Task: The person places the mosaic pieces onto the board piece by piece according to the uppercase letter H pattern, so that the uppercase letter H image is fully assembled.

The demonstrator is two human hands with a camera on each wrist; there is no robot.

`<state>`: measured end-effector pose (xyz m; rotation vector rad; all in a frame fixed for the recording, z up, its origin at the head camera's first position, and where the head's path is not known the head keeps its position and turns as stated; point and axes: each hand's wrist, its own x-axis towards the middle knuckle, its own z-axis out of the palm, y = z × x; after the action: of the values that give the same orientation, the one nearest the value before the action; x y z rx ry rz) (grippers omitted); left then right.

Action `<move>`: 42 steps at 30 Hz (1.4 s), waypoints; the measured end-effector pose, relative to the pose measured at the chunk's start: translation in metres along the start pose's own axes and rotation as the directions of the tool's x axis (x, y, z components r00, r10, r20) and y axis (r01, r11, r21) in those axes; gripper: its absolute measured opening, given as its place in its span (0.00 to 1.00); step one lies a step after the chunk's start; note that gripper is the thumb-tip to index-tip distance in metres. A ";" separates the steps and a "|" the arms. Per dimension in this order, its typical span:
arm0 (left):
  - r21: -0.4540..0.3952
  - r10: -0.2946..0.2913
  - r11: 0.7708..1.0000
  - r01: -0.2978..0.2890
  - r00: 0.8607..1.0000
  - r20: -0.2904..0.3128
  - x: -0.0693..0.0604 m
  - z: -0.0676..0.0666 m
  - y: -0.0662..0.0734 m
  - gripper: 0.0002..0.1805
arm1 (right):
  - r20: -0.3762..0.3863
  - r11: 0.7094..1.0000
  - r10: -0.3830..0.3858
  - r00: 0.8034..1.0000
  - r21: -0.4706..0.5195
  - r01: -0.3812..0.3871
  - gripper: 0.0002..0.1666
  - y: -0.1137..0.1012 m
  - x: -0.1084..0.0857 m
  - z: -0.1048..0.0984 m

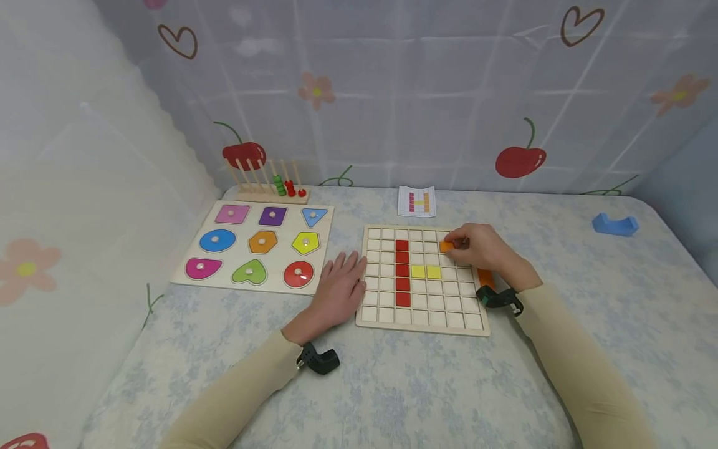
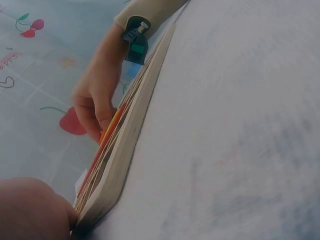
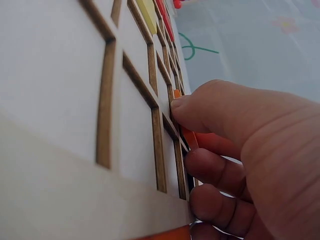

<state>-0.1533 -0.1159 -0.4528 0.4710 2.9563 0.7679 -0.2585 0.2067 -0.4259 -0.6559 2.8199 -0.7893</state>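
Observation:
A wooden grid board (image 1: 421, 329) lies on the table, with a column of several red tiles (image 1: 402, 270) and two yellow tiles (image 1: 426, 272) beside it. My right hand (image 1: 485, 249) pinches an orange tile (image 1: 445, 246) over the upper right cells; in the right wrist view the thumb and fingers of the right hand (image 3: 225, 125) are on the orange tile (image 3: 189, 137) at the grid. My left hand (image 1: 338, 290) lies flat with fingers extended, its fingertips against the board's left edge. More orange (image 1: 485, 279) shows at the board's right edge, partly hidden by the right wrist.
Left of the board lies a shape puzzle (image 1: 255, 246) with knobbed pieces, and behind it a bead rack (image 1: 272, 194). A small pattern card (image 1: 417, 202) is behind the grid. A blue holder (image 1: 615, 225) stands at the far right, and a curtain hangs behind.

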 end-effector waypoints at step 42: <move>0.006 0.008 1.000 -0.008 1.000 -0.010 0.001 0.000 0.000 0.29 | -0.001 1.000 0.016 1.000 0.006 -0.016 0.20 0.000 0.000 0.000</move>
<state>-0.1537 -0.1154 -0.4531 0.4809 2.9686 0.7648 -0.2580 0.2066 -0.4260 -0.6320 2.8186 -0.7951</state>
